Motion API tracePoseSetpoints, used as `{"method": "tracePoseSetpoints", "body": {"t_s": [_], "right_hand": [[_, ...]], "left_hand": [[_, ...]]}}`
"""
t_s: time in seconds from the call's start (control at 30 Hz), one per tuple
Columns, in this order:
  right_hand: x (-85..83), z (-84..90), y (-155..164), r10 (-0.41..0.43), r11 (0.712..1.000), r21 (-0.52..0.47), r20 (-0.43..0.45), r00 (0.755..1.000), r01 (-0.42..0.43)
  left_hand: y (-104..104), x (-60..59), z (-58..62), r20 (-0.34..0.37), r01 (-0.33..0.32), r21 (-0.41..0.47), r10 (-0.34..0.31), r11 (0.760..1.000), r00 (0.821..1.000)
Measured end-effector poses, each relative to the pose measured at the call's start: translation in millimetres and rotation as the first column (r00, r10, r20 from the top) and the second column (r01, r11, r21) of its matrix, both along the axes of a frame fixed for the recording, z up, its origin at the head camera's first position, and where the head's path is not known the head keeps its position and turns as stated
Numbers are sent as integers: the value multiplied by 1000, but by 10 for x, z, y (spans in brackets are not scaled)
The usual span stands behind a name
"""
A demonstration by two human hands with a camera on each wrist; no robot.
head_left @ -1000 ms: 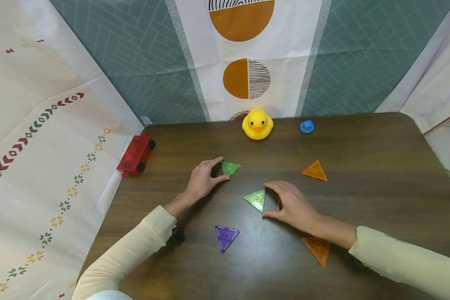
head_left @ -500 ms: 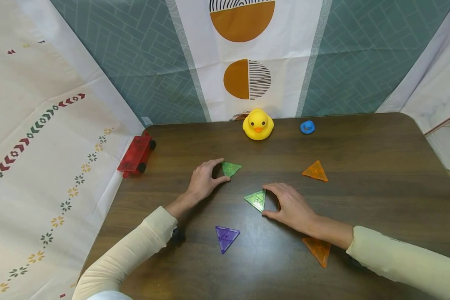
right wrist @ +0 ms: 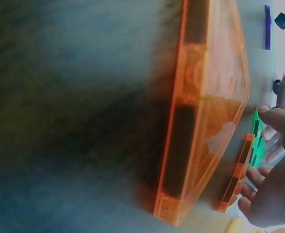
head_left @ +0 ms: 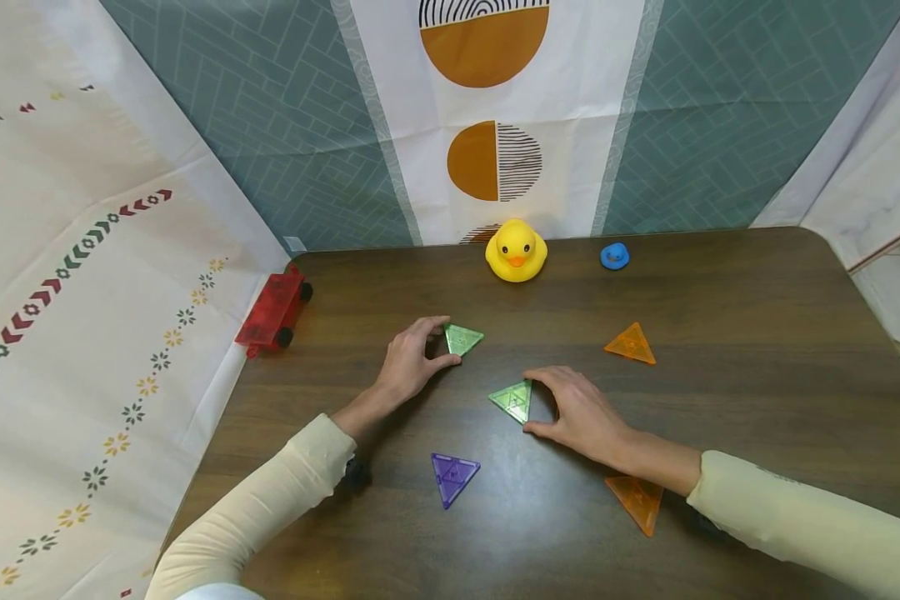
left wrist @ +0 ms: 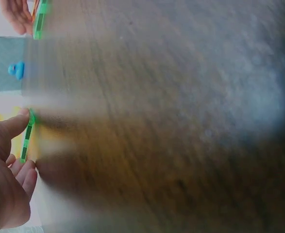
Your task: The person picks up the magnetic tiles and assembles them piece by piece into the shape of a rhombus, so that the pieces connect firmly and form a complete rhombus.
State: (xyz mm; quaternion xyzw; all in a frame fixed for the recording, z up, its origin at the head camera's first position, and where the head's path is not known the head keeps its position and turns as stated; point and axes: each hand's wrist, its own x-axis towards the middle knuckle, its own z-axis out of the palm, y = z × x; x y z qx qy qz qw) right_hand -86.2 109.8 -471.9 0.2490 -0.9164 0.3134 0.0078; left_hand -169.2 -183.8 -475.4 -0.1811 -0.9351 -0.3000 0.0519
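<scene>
- At the middle of the frame, our left hand (head_left: 408, 360) pinches the upper green triangle (head_left: 462, 338) between thumb and fingers.
- Lower right of it, our right hand (head_left: 583, 412) curls round the lower green triangle (head_left: 513, 401); an orange tile (right wrist: 235, 174) sits under the palm.
- Risk, we judge: these flat tiles could slip on the table (head_left: 757, 317) from such edge grips.
- No containers show.

The duck (head_left: 516, 250) sits at the table's (head_left: 757, 400) far edge, the cart (head_left: 272, 310) on its left edge, triangles (head_left: 630, 343) between.
</scene>
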Motion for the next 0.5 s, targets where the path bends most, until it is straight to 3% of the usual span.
{"method": "tracePoseSetpoints", "body": {"t_s": [0.27,0.5], "right_hand": [[-6,-6,24,15,999,-52,9,1000,-15],[-14,-28,62,40,996,-84,20,999,-38]], "left_hand": [[7,6,-9,42,31,123,-37,992,998],[27,7,-13,84,-2,146,-11,989,996]]}}
